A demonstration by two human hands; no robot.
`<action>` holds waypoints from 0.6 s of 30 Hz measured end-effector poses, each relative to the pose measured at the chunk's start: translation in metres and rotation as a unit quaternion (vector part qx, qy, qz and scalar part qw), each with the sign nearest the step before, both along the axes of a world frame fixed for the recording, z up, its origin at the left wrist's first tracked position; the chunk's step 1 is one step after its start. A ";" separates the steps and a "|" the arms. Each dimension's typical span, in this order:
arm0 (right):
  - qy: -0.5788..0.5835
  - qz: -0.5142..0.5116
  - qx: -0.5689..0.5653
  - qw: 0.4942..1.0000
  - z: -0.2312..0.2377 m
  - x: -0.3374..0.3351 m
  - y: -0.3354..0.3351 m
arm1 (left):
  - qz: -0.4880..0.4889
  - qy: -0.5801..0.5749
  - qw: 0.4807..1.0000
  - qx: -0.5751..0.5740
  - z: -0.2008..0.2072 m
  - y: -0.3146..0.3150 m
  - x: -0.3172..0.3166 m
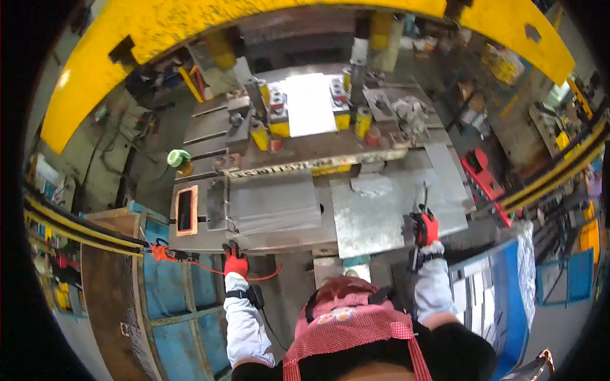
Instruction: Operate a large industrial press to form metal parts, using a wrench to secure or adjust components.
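My right hand (426, 228), in a red and black glove, is closed around a slim metal rod-like tool (426, 193) pointing away from me over a grey metal sheet (365, 219). The exact kind of tool is too small to tell. At the front edge of the press table, my left hand (235, 261) wears a matching glove; its dark fingertips look apart, with nothing seen in them. A red cord (265, 277) passes by that hand. Farther back, a bright sheet-metal blank (310, 105) lies in the die between yellow and red posts.
A stack of grey sheets (273, 203) lies on the table's left half, beside a wooden-framed slot (185, 211). Yellow-black guard bars (553, 166) flank the press. A blue rack (166, 273) stands left, a blue bin (508, 298) right. The yellow press frame (190, 28) arches overhead.
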State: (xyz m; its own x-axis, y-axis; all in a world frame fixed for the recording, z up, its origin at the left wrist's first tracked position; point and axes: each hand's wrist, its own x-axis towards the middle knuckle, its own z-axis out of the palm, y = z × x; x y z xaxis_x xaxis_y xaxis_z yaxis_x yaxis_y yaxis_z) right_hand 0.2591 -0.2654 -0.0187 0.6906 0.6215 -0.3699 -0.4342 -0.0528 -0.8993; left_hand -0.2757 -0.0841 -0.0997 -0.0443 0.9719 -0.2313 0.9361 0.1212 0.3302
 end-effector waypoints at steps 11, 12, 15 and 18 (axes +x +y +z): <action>-0.180 0.355 0.160 0.903 0.153 -0.018 0.207 | -0.036 -0.594 0.790 0.147 0.152 0.002 0.200; -0.113 0.392 0.173 0.896 0.164 -0.026 0.225 | -0.070 -0.723 0.684 0.069 0.142 0.024 0.226; -0.588 0.360 0.370 0.623 0.136 0.008 0.293 | -0.041 -0.802 0.579 -0.142 0.140 0.083 0.304; -0.535 0.393 0.333 0.670 0.126 0.000 0.310 | -0.056 -0.881 0.340 -0.325 0.096 0.163 0.337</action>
State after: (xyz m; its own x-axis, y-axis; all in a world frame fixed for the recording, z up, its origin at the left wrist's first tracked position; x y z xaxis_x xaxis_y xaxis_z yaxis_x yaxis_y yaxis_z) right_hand 0.2591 0.0451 0.1069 -0.2974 0.7302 0.6151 0.4038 0.6800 -0.6120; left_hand 0.0616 0.0790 -0.0033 0.7477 0.6634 0.0293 -0.6339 0.6999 0.3291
